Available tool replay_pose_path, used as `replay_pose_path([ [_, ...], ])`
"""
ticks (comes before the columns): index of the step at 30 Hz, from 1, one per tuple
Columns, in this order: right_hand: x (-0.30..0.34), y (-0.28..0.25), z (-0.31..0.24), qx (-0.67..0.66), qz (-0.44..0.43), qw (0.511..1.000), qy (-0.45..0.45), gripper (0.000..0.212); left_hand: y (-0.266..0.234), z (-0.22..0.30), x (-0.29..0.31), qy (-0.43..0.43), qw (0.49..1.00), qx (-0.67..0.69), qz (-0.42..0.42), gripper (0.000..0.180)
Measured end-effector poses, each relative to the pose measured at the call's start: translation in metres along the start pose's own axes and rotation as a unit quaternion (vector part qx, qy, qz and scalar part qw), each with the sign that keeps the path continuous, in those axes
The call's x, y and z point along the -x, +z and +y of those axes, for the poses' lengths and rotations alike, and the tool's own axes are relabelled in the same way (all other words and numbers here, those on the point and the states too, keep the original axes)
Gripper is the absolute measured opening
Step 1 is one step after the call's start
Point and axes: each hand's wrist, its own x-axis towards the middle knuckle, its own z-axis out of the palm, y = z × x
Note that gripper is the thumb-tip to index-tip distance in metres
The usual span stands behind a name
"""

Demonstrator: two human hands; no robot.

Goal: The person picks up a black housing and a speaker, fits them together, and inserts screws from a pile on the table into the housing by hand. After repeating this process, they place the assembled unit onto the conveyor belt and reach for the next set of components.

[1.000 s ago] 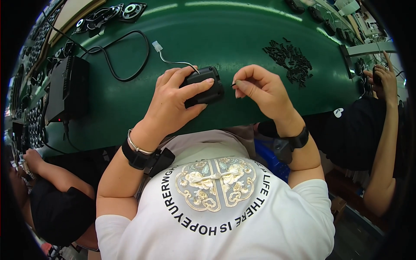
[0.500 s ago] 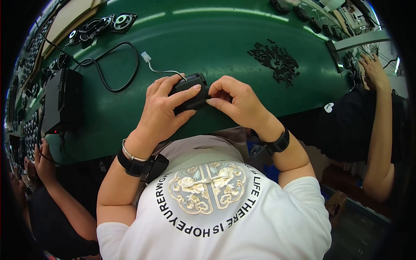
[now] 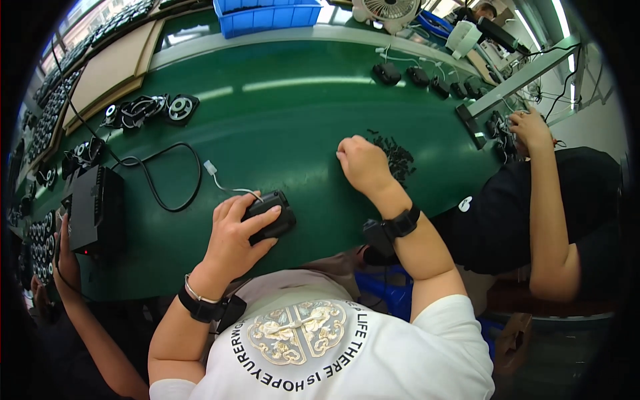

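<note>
My left hand (image 3: 232,233) holds a small black plastic housing (image 3: 285,217) down on the green table, with fingers and thumb around its left and near sides. A thin cable with a white connector (image 3: 211,167) runs from the housing's far end. My right hand (image 3: 367,165) hovers off to the right of the housing, by a scattered pile of small dark pieces (image 3: 402,160), and partly covers that pile. Its fingers are curled and pressed together; whatever is between them is hidden.
A black box with a red light (image 3: 98,210) and a looped black cord (image 3: 175,208) lie left. Speaker parts (image 3: 180,109) are beyond. Black housings (image 3: 387,73) line the far right, near a metal frame (image 3: 520,80). A blue bin (image 3: 267,20) stands behind. Co-workers' arms (image 3: 550,213) show both sides.
My right hand has left the housing and moved away to the right, toward the pile of dark pieces. My left hand still holds the housing. The view has tilted up, showing more of the far side.
</note>
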Motion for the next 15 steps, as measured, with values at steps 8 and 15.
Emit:
replay_pose_path([
  [8, 0.049, -0.033, -0.065, -0.462, -0.177, 0.867, 0.050, 0.008, -0.004, 0.005, 0.010, -0.007, 1.000, -0.015, -0.004, 0.057],
  [15, 0.065, -0.019, -0.093, -0.509, -0.117, 0.850, -0.069, 0.004, 0.011, -0.002, 0.007, 0.016, 1.000, 0.001, 0.017, 0.054],
])
